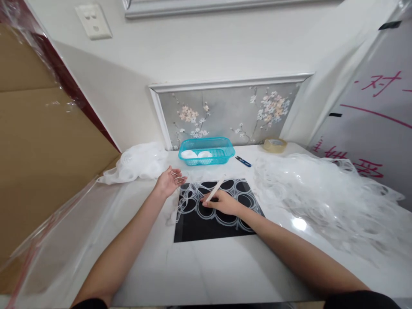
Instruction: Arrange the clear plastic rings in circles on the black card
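My right hand (223, 202) is closed around a slim white pen-like tool (215, 188), its tip pointing up and away. It rests over a black sheet (206, 231) that carries rows of whitish, translucent lace-like rings (225, 217). Just off the sheet's upper left corner, my left hand (168, 182) is raised palm up with curled fingers. Thin white thread (178, 175) runs across those fingers. Loose strands of the ring trim (188, 198) lie between the two hands, on the sheet's left side.
Behind the sheet stands a turquoise plastic basket (207, 142) holding two white rolls (189, 155). Blue thread snips (243, 162) and a tape roll (275, 145) lie right of it. White netting is heaped at left (138, 163) and right (322, 193). Cardboard (41, 150) borders the left side.
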`<state>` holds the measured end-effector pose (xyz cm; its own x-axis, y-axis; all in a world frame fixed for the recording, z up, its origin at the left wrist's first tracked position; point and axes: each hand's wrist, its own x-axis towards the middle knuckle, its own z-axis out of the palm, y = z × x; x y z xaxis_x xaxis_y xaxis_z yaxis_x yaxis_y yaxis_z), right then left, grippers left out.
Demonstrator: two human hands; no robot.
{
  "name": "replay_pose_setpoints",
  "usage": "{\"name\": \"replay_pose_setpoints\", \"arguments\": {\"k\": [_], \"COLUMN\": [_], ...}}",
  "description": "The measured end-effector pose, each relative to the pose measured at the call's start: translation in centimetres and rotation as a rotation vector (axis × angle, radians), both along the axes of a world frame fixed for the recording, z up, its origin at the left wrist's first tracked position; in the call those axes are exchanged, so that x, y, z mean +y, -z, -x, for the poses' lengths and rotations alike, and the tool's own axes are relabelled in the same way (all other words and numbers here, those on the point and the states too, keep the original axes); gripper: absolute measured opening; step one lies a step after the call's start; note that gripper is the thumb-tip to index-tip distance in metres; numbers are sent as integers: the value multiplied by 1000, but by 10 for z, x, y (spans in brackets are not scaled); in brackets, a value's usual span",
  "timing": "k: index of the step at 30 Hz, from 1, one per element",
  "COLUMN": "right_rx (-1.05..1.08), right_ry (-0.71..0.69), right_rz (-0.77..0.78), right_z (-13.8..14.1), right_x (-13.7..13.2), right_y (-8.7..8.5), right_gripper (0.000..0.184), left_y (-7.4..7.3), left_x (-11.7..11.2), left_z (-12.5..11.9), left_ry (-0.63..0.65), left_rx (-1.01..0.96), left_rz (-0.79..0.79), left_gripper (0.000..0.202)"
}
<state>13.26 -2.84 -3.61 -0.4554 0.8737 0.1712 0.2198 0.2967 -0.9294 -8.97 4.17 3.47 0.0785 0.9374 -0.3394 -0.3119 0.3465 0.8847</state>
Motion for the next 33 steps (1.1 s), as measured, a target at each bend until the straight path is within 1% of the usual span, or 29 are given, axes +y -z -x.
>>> {"name": "replay_pose_setpoints", "arguments": {"k": [2,5,10,14,16,18,20,22,24,26,28,29,31,33], "right_rx": [-8,6,18,18,44,77,82,71,78,92,118,152,268,396], "right_ry": [1,8,-2,4,42,130,197,179,145,152,139,111,32,-30], "right_rz": [-6,-19,-64,-64,-75,-167,-301,-372,-366,-350,-338,-316,-230,-104], "right_z": [-1,-1,-1,-1,-1,0,2,6,11,15,17,17,17,16], "right_x": [0,0,-3,-6,-7,-8,-8,-5,-3,-1,-2,-3,-5,-6], "right_y": [1,3,4,2,-1,-5,-10,-14,-16,-18,-20,-21,-25,-27], "right_gripper": [24,24,25,25,24,21,17,14,14,15,16,17,20,24], "left_y": [-1,2,10,13,13,14,14,13,13,13,13,12,12,12], "left_x": [-2,-8,-19,-23,-24,-25,-27,-30,-34,-39,-43,-45,-46,-45], "left_z": [-2,-11,-25,-26,-27,-28,-32,-36,-39,-42,-44,-44,-44,-44], "left_ry": [7,52,142,181,193,196,193,199,219,249,281,298,335,357], "left_rx": [-10,9,108,215,272,326,379,435,485,523,547,551,560,586], "left_rz": [-10,-46,-178,-273,-314,-365,-428,-500,-575,-641,-690,-708,-741,-778], "left_gripper": [37,32,24,31,36,38,36,32,27,24,25,26,26,25]}}
